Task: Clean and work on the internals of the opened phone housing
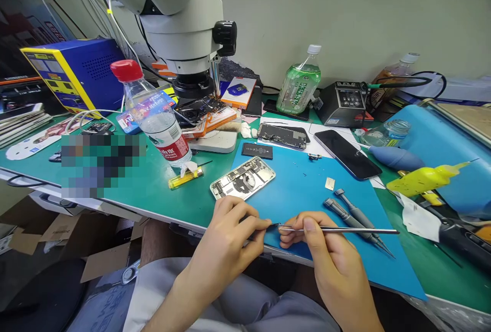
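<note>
My left hand (233,237) is closed in a pinch on a small dark part (273,225), too small to name, above the near edge of the blue mat (291,199). In my right hand (332,252) lies a slim metal hand tool (364,230), held nearly level; its tip meets or almost meets the part. Just beyond my left hand rests an opened phone body (245,177) with its inside showing. A black phone battery (257,151) sits behind it. Two grey screwdrivers (355,214) lie past my right hand, near a small metal plate (329,183).
A microscope (176,30) stands at the back. Left of the mat are a water bottle (163,127) and a yellow lighter (185,177). Farther back lie a detached phone screen (284,135) and a black phone (347,153). A yellow squeeze bottle (422,179) is at right.
</note>
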Demonstrator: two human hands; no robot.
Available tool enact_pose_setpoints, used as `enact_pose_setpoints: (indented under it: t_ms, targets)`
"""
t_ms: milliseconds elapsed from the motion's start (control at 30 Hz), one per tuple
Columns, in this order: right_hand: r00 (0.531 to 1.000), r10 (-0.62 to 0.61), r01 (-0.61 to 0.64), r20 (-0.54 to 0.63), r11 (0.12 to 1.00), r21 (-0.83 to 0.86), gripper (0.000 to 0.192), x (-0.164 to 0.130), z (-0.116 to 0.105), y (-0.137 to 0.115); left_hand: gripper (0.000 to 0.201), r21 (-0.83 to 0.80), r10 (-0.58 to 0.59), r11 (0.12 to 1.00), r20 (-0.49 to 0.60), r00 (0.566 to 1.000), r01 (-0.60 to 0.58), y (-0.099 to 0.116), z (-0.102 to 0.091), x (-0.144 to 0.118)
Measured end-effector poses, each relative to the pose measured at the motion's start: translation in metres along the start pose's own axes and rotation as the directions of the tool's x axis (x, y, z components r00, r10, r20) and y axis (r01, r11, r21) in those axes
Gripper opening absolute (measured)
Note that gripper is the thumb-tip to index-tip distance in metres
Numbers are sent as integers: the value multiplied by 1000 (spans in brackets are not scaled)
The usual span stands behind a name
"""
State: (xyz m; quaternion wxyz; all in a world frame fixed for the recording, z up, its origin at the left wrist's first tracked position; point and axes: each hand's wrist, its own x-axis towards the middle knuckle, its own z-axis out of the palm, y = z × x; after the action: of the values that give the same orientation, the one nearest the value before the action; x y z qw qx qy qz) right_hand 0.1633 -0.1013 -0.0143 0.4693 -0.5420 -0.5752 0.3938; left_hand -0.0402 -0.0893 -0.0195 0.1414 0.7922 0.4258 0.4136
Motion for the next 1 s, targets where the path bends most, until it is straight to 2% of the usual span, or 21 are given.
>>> enact_pose_setpoints:
  t_ms: [167,433,767,867,1000]
  targets:
    - [1000,2,-2,12,1000,27,37,1,-1,-1,16,5,-8,1000,-2,1000,8,0,1,-1]
    - [997,-62,63,37,997,-35,35,1,1,-4,16,1,-3,1000,5,1000,3,-1,1,-1]
    - [956,-293,290,21,933,-212,27,-3,6,-7,16,13,16,1000,-8,1000,-16,-3,2,-1]
    - [977,-211,213,30,966,-147,31,1,5,-7,16,10,16,1000,-2,1000,-16,-3,1,-2]
    - [993,25,-30,114,999,45,40,11,-3,-5,17,-2,13,1000,29,999,-13,-3,0,-2]
